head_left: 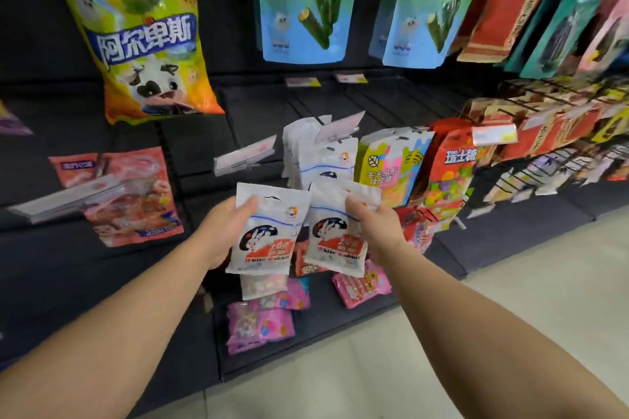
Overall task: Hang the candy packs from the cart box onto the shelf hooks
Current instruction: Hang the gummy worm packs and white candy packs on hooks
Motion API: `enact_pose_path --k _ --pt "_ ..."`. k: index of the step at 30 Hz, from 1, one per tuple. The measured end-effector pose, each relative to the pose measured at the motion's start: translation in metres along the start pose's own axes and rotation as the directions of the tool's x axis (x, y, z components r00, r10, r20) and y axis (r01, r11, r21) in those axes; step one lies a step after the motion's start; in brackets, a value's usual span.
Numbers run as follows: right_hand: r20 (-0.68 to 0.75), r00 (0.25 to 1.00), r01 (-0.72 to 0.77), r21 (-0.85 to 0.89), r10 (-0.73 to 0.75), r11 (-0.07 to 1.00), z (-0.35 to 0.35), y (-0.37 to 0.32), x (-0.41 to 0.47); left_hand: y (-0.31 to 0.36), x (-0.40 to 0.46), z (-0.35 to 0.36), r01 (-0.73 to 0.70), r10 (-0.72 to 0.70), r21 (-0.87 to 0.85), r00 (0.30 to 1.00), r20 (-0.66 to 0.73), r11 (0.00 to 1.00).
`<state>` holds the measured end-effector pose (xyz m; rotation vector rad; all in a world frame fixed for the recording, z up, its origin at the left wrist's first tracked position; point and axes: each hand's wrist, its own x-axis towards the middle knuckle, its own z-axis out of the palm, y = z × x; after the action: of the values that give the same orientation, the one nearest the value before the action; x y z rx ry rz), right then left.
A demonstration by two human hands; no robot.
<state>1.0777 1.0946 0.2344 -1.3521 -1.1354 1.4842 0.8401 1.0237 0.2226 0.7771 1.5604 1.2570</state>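
In front of the dark shelf wall, at the height of its middle row, two white candy packs are held up side by side. The left pack point(263, 231) sits in the left hand point(223, 231): thumb across the upper left corner of its face, remaining fingers hidden behind, so this grip pinches the pack by its left edge. The right pack point(337, 235) is held by the right hand point(376, 226), thumb on its upper right face and fingers behind, pinching the right edge. Both grips lie to the outer sides, leaving the top strips and the hang slot of the left pack exposed. The right pack's top corner is partly covered by the thumb.

Just above and behind them hangs a stack of matching white packs point(320, 153) on a hook whose price tag holder point(335, 129) projects forward. In my judgement this is the target hook. The step is best done one pack at a time: bring the slot level with the hook tip, keep the pack upright and square to the hook, slide it back against the stack, and release only once it hangs. The tag holder may obstruct entry and could need lifting.

Beside the stack hangs a yellow gummy pack point(391, 163); pink packs point(262, 323) lie lower down. The cart box is not in view.
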Motion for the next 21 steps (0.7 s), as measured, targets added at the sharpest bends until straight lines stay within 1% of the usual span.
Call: enact_pose_path --k 4,6,11,13,17,21 --pt "0.059 0.998 0.012 -0.058 -0.009 0.998 0.009 -0.022 0.033 0.003 0.030 0.004 0.026 -0.026 -0.012 1.000 0.018 1.000" --pt "0.065 0.998 0.018 -0.063 -0.014 0.998 0.012 -0.033 0.045 0.007 0.040 0.011 0.027 -0.027 -0.012 0.999 0.035 1.000" --pt "0.113 0.993 0.033 -0.144 -0.017 0.989 0.018 -0.040 0.070 0.009 0.050 0.029 0.056 -0.055 -0.021 0.998 0.027 0.998" --pt "0.126 0.990 0.077 -0.171 -0.056 0.982 0.017 -0.043 0.081 0.010 0.051 0.037 0.050 -0.050 -0.038 0.999 -0.003 0.998" --pt "0.183 0.976 0.164 -0.268 -0.117 0.949 0.011 -0.047 0.097 0.007 0.041 0.053 0.037 -0.049 -0.111 0.993 -0.109 0.993" --pt "0.205 0.968 0.205 -0.296 -0.147 0.933 0.012 -0.050 0.104 0.004 0.026 0.071 0.045 -0.071 -0.133 0.978 -0.197 0.990"
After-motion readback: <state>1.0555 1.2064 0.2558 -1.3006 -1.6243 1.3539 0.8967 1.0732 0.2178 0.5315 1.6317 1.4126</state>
